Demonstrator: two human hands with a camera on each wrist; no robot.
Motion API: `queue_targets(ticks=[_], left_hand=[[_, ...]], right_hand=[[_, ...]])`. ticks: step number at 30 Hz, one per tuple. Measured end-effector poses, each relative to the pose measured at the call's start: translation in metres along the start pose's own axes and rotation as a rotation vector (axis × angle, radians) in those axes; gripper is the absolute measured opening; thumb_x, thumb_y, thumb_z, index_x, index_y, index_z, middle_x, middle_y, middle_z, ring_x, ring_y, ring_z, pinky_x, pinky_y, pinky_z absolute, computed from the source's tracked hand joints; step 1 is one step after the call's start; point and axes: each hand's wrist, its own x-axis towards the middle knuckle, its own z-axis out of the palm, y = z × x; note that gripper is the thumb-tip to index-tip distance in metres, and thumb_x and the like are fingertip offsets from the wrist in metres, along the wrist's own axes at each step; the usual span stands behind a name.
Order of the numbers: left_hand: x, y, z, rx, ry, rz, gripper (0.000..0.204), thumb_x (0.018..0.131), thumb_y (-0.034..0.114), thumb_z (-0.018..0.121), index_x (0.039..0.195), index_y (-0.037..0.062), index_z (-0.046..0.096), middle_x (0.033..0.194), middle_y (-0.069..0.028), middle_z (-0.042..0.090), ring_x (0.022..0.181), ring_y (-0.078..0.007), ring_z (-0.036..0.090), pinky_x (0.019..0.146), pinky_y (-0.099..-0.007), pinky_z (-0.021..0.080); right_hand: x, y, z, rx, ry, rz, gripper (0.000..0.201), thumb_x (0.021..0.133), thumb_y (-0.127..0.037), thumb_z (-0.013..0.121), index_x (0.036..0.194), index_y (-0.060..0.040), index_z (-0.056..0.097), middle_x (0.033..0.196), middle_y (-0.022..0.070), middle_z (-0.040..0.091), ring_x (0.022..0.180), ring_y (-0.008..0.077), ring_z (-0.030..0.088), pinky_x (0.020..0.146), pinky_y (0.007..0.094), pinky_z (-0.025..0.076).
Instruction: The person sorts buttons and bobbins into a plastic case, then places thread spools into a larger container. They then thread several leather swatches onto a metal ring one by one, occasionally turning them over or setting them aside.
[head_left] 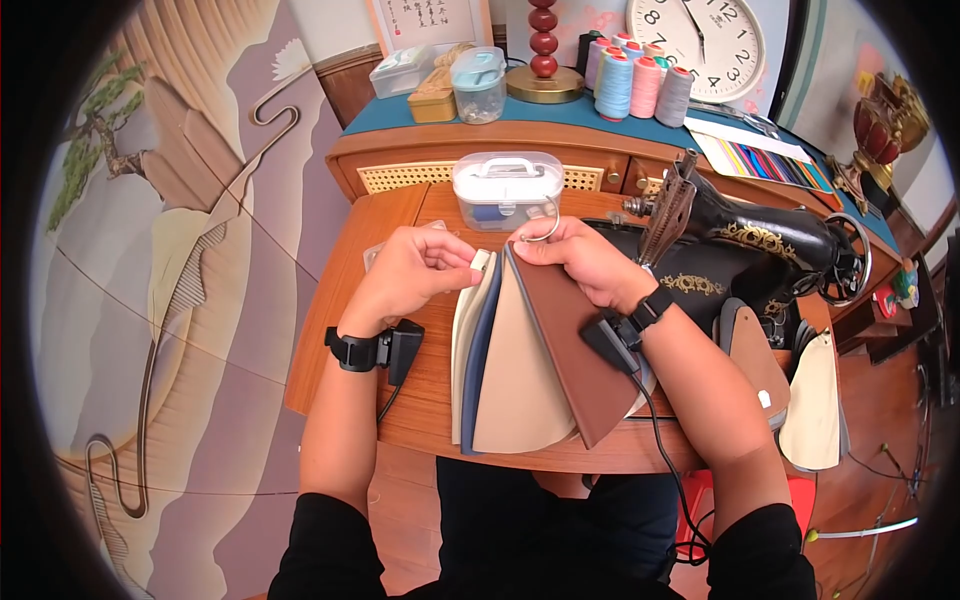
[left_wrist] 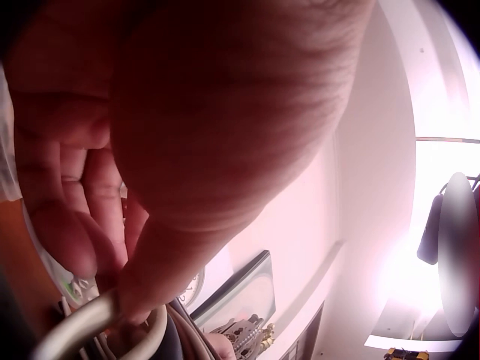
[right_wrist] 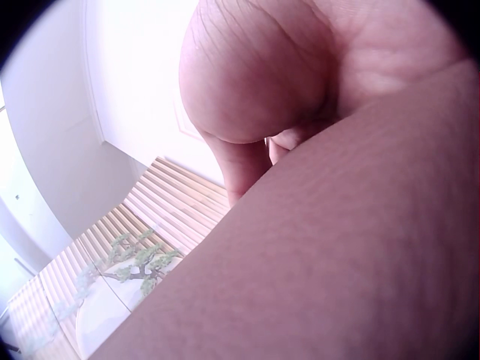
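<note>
A fan of leather-like sample swatches hangs between my hands over the table's front edge. My left hand [head_left: 425,265] pinches the top corner of the cream swatch [head_left: 466,350] between thumb and fingers; a small dark hole shows there. Beside it hang a navy swatch [head_left: 483,370] and a beige swatch [head_left: 520,380]. My right hand [head_left: 580,255] grips the upper end of the brown swatch [head_left: 570,340], thumb on its face. A metal ring [head_left: 556,218] stands up at those fingers, open part hidden. The left wrist view has the thumb [left_wrist: 161,262] close up against a curved pale piece [left_wrist: 79,330].
A black sewing machine [head_left: 760,230] stands to the right. Behind the swatches sits a clear handled box [head_left: 508,190]. More swatches [head_left: 812,400] hang off the right edge. Thread spools [head_left: 616,85], a clock [head_left: 700,45] and a colour card [head_left: 765,160] line the back shelf.
</note>
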Motion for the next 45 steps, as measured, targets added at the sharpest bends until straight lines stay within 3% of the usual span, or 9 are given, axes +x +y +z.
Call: queue_targets(ticks=[15, 18, 27, 29, 34, 36, 45], left_hand=[[-0.001, -0.002, -0.001, 0.088, -0.046, 0.072, 0.018, 0.086, -0.002, 0.077, 0.104, -0.0053, 0.075, 0.095, -0.0056, 0.072, 0.088, -0.0093, 0.067, 0.079, -0.0232, 0.053], [-0.002, -0.001, 0.001, -0.024, -0.067, 0.084, 0.020, 0.086, -0.003, 0.077, 0.106, -0.0048, 0.074, 0.095, -0.0045, 0.072, 0.085, -0.0081, 0.066, 0.078, -0.0233, 0.053], [0.004, -0.008, -0.006, -0.026, -0.007, -0.074, 0.016, 0.095, 0.011, 0.070, 0.108, 0.0022, 0.071, 0.088, -0.0004, 0.072, 0.076, -0.0047, 0.062, 0.066, -0.0194, 0.047], [0.003, -0.006, -0.001, 0.140, 0.006, -0.227, 0.018, 0.093, 0.009, 0.070, 0.109, 0.0009, 0.070, 0.088, 0.0004, 0.071, 0.076, -0.0050, 0.062, 0.065, -0.0207, 0.049], [0.007, -0.026, 0.004, 0.357, -0.062, -0.193, 0.025, 0.089, 0.006, 0.071, 0.112, -0.0013, 0.069, 0.088, 0.0001, 0.070, 0.078, -0.0065, 0.063, 0.068, -0.0223, 0.051], [0.009, -0.034, 0.004, 0.416, -0.111, -0.106, 0.026, 0.086, 0.005, 0.073, 0.111, -0.0014, 0.069, 0.090, -0.0014, 0.070, 0.080, -0.0079, 0.063, 0.070, -0.0233, 0.051], [0.004, -0.030, 0.006, 0.538, 0.002, -0.108, 0.025, 0.082, 0.004, 0.077, 0.104, 0.0004, 0.068, 0.087, -0.0019, 0.066, 0.077, -0.0104, 0.062, 0.071, -0.0248, 0.050]], right_hand=[[0.001, -0.001, -0.001, -0.021, -0.011, 0.042, 0.015, 0.099, -0.015, 0.067, 0.109, -0.0044, 0.070, 0.100, 0.0027, 0.073, 0.089, 0.0104, 0.068, 0.081, 0.0256, 0.055], [0.000, -0.002, 0.002, -0.024, 0.002, 0.038, 0.013, 0.099, -0.015, 0.067, 0.107, -0.0051, 0.070, 0.099, 0.0021, 0.072, 0.088, 0.0102, 0.068, 0.079, 0.0258, 0.055], [-0.001, -0.002, 0.002, 0.000, -0.056, 0.007, 0.015, 0.100, -0.016, 0.066, 0.109, -0.0053, 0.069, 0.100, 0.0021, 0.071, 0.089, 0.0102, 0.068, 0.079, 0.0263, 0.055], [-0.002, -0.002, 0.001, 0.005, -0.072, 0.004, 0.015, 0.100, -0.016, 0.066, 0.110, -0.0053, 0.068, 0.101, 0.0020, 0.071, 0.089, 0.0101, 0.068, 0.080, 0.0263, 0.055], [-0.006, -0.008, 0.000, 0.017, -0.206, -0.053, 0.018, 0.099, -0.015, 0.066, 0.113, -0.0040, 0.068, 0.101, 0.0013, 0.071, 0.092, 0.0093, 0.067, 0.085, 0.0252, 0.054], [-0.006, -0.008, 0.000, 0.015, -0.220, -0.062, 0.018, 0.099, -0.015, 0.066, 0.113, -0.0036, 0.068, 0.102, 0.0013, 0.071, 0.092, 0.0092, 0.067, 0.085, 0.0249, 0.054], [-0.007, -0.007, -0.001, 0.008, -0.237, -0.080, 0.019, 0.099, -0.015, 0.067, 0.113, -0.0029, 0.069, 0.102, 0.0013, 0.072, 0.093, 0.0086, 0.067, 0.086, 0.0242, 0.053]])
